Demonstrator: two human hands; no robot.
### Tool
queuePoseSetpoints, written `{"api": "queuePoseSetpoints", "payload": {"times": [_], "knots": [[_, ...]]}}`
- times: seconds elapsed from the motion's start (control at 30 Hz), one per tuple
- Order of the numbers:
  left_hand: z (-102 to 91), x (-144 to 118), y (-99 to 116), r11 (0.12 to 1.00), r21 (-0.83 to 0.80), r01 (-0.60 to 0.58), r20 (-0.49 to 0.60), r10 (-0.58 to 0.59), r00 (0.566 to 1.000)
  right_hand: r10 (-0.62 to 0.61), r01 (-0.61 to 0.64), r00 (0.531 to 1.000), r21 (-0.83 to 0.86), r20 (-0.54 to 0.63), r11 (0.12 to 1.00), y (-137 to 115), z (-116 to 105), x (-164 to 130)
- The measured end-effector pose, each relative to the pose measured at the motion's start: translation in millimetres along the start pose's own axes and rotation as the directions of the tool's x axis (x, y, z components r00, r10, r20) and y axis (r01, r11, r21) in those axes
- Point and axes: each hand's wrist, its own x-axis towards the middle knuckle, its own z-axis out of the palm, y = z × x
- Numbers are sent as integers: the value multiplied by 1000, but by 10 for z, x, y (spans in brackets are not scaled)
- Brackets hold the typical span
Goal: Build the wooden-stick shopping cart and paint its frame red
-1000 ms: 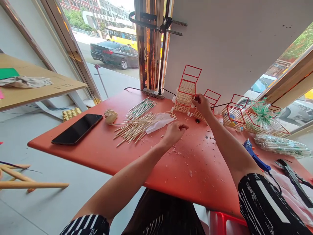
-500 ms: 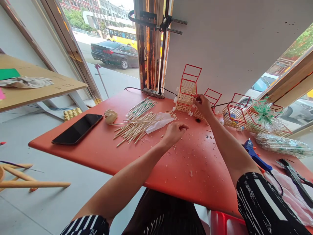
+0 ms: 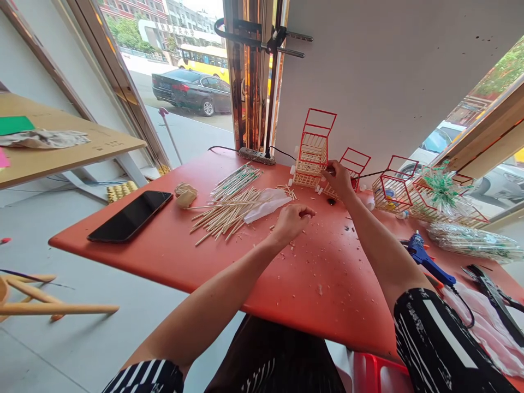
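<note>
At the left of the frame a black smartphone [image 3: 130,216] lies flat on the red surface [image 3: 172,256]. Just right of it sits a crumpled beige wad [image 3: 185,195], then a loose heap of wooden sticks [image 3: 223,214] with a bundle of green-and-white sticks [image 3: 236,179] above it and a clear plastic wrapper [image 3: 268,202] at its right edge. At centre the left hand [image 3: 291,219] rests on the surface, fingers curled in a loose fist; whether they hold anything cannot be told. Above and to the right, the right hand [image 3: 339,177] reaches the stick-and-red-wire tower [image 3: 312,153] near the wall, fingers pinched against its lower right edge. Farther right stand more red-wire frames [image 3: 395,188], and a blue glue gun [image 3: 426,261] lies at the right edge.
</note>
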Motion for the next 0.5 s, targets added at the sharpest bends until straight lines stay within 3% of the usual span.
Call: {"api": "queuePoseSetpoints", "payload": {"times": [0.5], "knots": [[4,6,-13,1000,20,-3,-9,3,1000,-24,26,1000,-202,14,979,32,1,32]]}}
